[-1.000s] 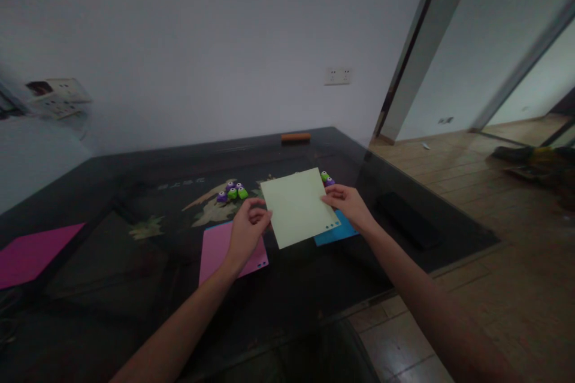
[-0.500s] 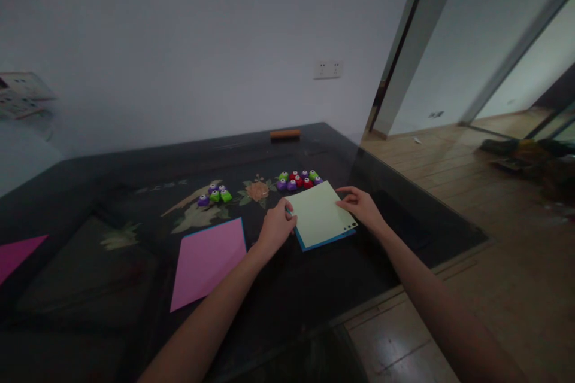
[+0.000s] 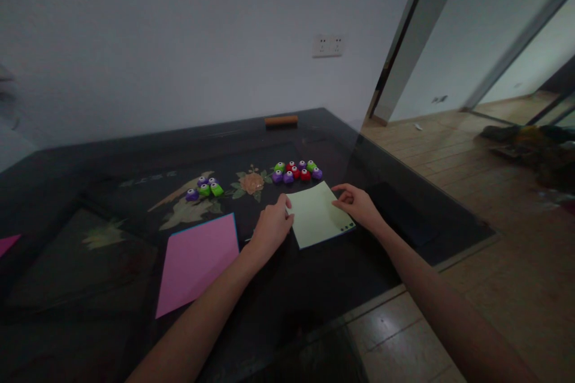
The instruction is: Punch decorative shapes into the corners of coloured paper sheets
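Across the dark desk (image 3: 323,278), the pale sheet (image 3: 317,215) lies between the left hand (image 3: 273,224), pinching its left edge, and the right hand (image 3: 358,206), whose grip is unclear.

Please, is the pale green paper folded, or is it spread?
Spread: the pale green paper shows one broad face, no fold visible, between the left hand and right hand.

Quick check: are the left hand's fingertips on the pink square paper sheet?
No, the left hand has its fingertips at the left edge of the pale yellow-green square paper sheet.
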The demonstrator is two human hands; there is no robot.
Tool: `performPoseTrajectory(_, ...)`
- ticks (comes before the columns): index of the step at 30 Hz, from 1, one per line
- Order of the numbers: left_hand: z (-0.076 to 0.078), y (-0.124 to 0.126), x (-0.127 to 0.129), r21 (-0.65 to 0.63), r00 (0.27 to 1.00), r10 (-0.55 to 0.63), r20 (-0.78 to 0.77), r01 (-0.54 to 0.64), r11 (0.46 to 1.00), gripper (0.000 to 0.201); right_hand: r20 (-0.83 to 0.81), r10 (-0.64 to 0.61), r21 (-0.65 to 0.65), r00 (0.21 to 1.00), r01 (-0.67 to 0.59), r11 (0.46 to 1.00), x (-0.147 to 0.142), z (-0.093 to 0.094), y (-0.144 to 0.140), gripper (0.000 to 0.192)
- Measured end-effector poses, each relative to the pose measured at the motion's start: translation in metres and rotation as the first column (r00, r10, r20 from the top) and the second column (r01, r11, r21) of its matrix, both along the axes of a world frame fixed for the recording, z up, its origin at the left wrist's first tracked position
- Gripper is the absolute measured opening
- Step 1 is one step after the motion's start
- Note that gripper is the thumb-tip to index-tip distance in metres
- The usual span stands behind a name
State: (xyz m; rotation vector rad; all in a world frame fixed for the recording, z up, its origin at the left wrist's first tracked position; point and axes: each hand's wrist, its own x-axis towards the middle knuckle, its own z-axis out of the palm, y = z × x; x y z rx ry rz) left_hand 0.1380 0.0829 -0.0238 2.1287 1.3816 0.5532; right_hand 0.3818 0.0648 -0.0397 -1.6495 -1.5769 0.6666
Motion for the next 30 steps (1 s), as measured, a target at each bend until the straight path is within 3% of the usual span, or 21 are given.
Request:
performPoseTrajectory(5,0.001,0.0002,0.0012,0.054,0.99,-0.003,-0.14,0.011,0.999,0.021,0.026,-0.006,-0.012,1.0,0.006,1.0,0.0004,-0.0038,0.0019,0.032)
performPoseTrajectory(16,0.0004,-0.0016,0.004,0.018,0.979,-0.005,-0.201,0.009,1.0,0.02,0.055,-0.025,0.014,0.998,0.024,1.0,0.001,-0.004,0.0012,0.031)
performPoseTrajectory(27,0.0036,-0.001,0.0019,0.033,0.982,0.01,-0.186,-0.004,0.999,0.018,0.209,-0.1,0.135,0.973,0.073,0.988,0.0054,-0.0025,-0.0011,0.016)
performPoseTrajectory(30,0.0034,0.0015,-0.0001,0.029,0.994,0.014,-0.11,-0.011,1.0,0.016,0.212,-0.116,0.144,0.97,0.087,0.986,0.0057,-0.0014,-0.0009,0.015)
